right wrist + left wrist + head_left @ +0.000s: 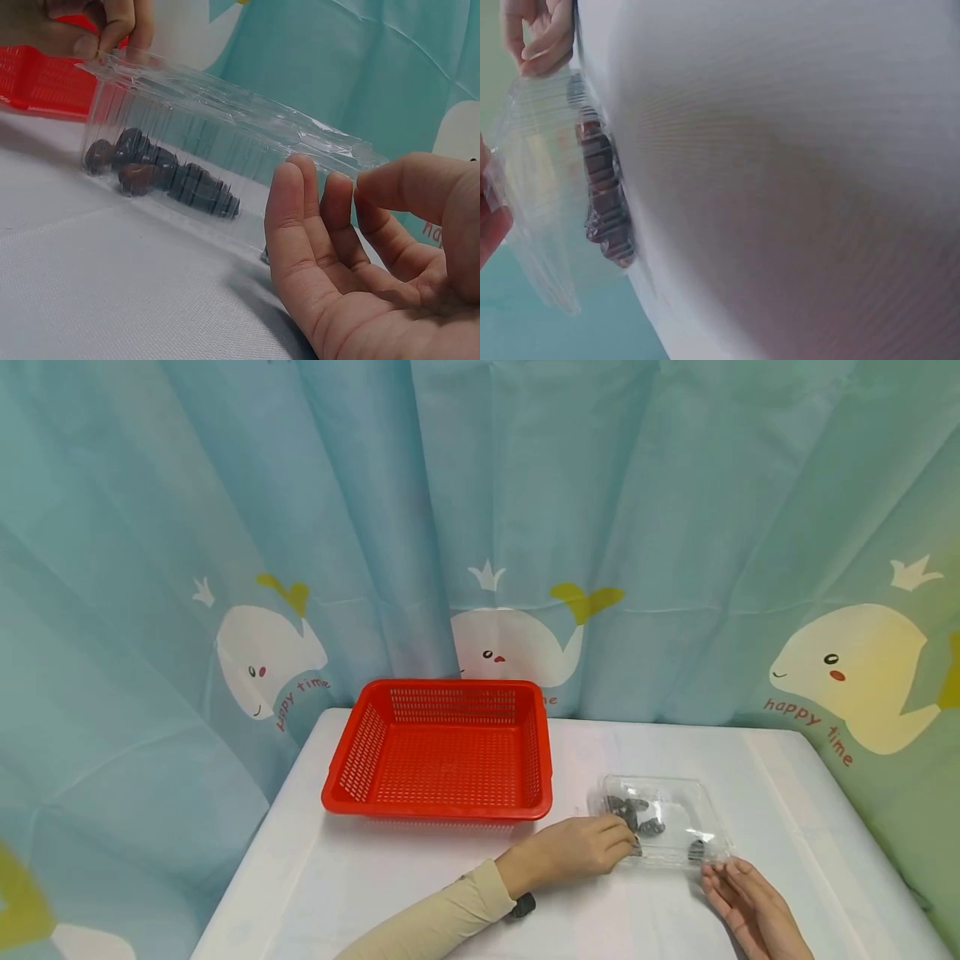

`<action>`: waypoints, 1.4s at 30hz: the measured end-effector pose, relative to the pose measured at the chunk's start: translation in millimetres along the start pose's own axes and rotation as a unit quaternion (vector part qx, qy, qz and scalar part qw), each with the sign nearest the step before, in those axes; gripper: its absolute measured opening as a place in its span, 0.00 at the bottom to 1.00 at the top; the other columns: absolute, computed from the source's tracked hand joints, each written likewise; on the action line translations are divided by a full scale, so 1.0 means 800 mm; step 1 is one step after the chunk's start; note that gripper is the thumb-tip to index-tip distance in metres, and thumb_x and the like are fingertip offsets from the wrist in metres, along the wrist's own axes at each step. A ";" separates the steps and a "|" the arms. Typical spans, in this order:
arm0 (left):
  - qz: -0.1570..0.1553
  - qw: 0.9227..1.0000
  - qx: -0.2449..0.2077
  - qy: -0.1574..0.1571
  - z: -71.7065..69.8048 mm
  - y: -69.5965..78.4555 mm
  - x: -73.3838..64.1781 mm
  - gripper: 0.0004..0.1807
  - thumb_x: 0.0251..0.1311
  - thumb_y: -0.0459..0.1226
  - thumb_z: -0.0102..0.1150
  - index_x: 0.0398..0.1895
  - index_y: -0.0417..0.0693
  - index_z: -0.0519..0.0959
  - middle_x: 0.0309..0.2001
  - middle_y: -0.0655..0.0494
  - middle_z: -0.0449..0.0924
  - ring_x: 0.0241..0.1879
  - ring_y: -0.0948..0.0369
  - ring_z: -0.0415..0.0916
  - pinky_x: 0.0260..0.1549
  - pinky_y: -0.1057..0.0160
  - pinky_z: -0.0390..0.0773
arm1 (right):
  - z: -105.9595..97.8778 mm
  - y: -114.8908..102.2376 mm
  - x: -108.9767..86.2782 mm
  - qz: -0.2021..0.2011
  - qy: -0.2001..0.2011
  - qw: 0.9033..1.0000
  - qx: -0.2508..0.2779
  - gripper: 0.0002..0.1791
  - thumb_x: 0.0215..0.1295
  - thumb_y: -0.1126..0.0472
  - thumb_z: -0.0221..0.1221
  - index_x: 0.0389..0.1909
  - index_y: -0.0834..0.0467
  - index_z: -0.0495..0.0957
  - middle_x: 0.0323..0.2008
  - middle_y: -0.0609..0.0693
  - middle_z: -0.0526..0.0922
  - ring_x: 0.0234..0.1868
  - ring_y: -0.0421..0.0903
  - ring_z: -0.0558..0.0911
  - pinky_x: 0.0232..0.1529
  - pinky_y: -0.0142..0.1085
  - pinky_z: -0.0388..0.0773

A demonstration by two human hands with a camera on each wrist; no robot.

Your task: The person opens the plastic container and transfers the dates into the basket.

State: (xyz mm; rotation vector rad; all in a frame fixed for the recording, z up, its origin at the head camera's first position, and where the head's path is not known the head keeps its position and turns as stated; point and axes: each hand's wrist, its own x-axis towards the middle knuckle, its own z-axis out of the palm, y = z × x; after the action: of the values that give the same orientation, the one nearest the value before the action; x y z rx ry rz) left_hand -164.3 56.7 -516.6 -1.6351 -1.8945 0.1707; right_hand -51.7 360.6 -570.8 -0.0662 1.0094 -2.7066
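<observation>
A clear plastic box [678, 814] sits on the table, several dark brown, date-like fruits [154, 165] lying on its bottom. Most are gathered toward its left end, seen through the ribbed wall. My left hand [588, 850] reaches across to the left front corner of the box, thumb and fingertips pinching the rim there. At the right front corner is my right hand [750, 906], palm turned up. In the right wrist view its thumb and index finger pinch the rim of the box [225, 105], while the other fingers stand up beside the wall.
A red plastic basket [442, 812] with perforated sides stands at the back left of the white table [780, 827]. Behind the table hangs a blue-green curtain [675, 527] printed with whales. A small black device [522, 906] shows by the left wrist.
</observation>
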 end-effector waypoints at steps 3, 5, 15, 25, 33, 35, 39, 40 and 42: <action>0.001 1.000 0.004 -0.016 0.000 0.000 0.001 0.17 0.80 0.36 0.46 0.60 0.58 0.82 0.56 0.67 0.82 0.60 0.68 0.76 0.66 0.73 0.73 | 0.000 0.000 0.000 0.000 -0.013 1.000 0.009 0.24 0.87 0.63 0.32 0.51 0.58 0.81 0.52 0.50 0.87 0.58 0.45 0.87 0.63 0.35 0.81; 0.001 1.000 0.009 -0.025 -0.001 -0.001 0.001 0.17 0.80 0.37 0.46 0.61 0.58 0.81 0.57 0.67 0.81 0.60 0.68 0.76 0.65 0.73 0.73 | 0.001 0.000 0.000 0.000 -0.013 1.000 0.010 0.24 0.87 0.64 0.32 0.51 0.58 0.80 0.52 0.51 0.87 0.58 0.45 0.87 0.64 0.35 0.81; 0.022 0.998 0.046 -0.045 -0.004 -0.005 0.004 0.19 0.82 0.34 0.38 0.60 0.56 0.79 0.57 0.65 0.81 0.58 0.66 0.75 0.60 0.73 0.76 | 0.003 -0.003 0.003 0.001 0.025 1.000 -0.017 0.22 0.87 0.61 0.35 0.50 0.56 0.81 0.50 0.49 0.87 0.56 0.44 0.87 0.62 0.34 0.82; 0.002 0.999 -0.029 0.036 0.000 -0.010 0.003 0.16 0.78 0.34 0.43 0.52 0.54 0.83 0.53 0.65 0.83 0.57 0.66 0.78 0.65 0.72 0.73 | 0.003 -0.003 0.001 0.005 0.025 1.000 -0.012 0.22 0.87 0.61 0.35 0.50 0.55 0.80 0.50 0.49 0.86 0.56 0.44 0.87 0.62 0.34 0.82; -0.113 0.972 -0.116 0.172 0.001 -0.018 0.011 0.06 0.68 0.34 0.57 0.42 0.49 0.83 0.47 0.60 0.85 0.52 0.64 0.81 0.64 0.73 0.74 | 0.005 0.002 -0.001 0.001 0.046 0.998 -0.050 0.20 0.87 0.61 0.37 0.49 0.54 0.80 0.48 0.46 0.85 0.54 0.42 0.87 0.61 0.33 0.82; -0.149 0.960 -0.127 0.198 0.001 -0.019 0.015 0.04 0.67 0.33 0.59 0.41 0.48 0.82 0.46 0.59 0.85 0.52 0.64 0.81 0.63 0.73 0.75 | 0.005 0.003 -0.001 -0.001 0.051 0.997 -0.055 0.20 0.87 0.61 0.37 0.49 0.54 0.80 0.48 0.46 0.86 0.54 0.42 0.87 0.61 0.32 0.82; -0.231 0.930 -0.146 0.244 0.004 -0.018 0.025 0.04 0.65 0.32 0.62 0.41 0.47 0.81 0.45 0.59 0.84 0.50 0.63 0.81 0.61 0.73 0.77 | 0.005 0.004 -0.001 -0.004 0.065 0.995 -0.072 0.20 0.87 0.61 0.38 0.49 0.53 0.81 0.48 0.46 0.86 0.53 0.41 0.87 0.60 0.32 0.82; -0.251 0.921 -0.153 0.254 0.006 -0.018 0.028 0.04 0.66 0.32 0.62 0.42 0.47 0.81 0.45 0.58 0.84 0.50 0.63 0.81 0.61 0.73 0.77 | 0.005 0.003 -0.001 -0.004 0.066 0.995 -0.074 0.20 0.87 0.61 0.38 0.49 0.53 0.81 0.48 0.47 0.86 0.53 0.41 0.87 0.60 0.32 0.82; -0.293 0.901 -0.167 0.273 0.009 -0.017 0.035 0.05 0.66 0.32 0.62 0.43 0.47 0.80 0.45 0.58 0.84 0.49 0.62 0.81 0.60 0.74 0.77 | 0.006 0.003 0.000 -0.003 0.061 0.996 -0.068 0.20 0.87 0.61 0.37 0.50 0.54 0.81 0.48 0.47 0.86 0.54 0.42 0.87 0.60 0.33 0.82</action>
State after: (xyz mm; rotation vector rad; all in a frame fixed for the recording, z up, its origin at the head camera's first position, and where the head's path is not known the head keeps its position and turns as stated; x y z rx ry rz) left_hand -180.9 82.1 -505.3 -1.0595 -1.9151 -0.8163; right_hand -50.3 356.1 -568.4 0.0711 1.2298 -2.6711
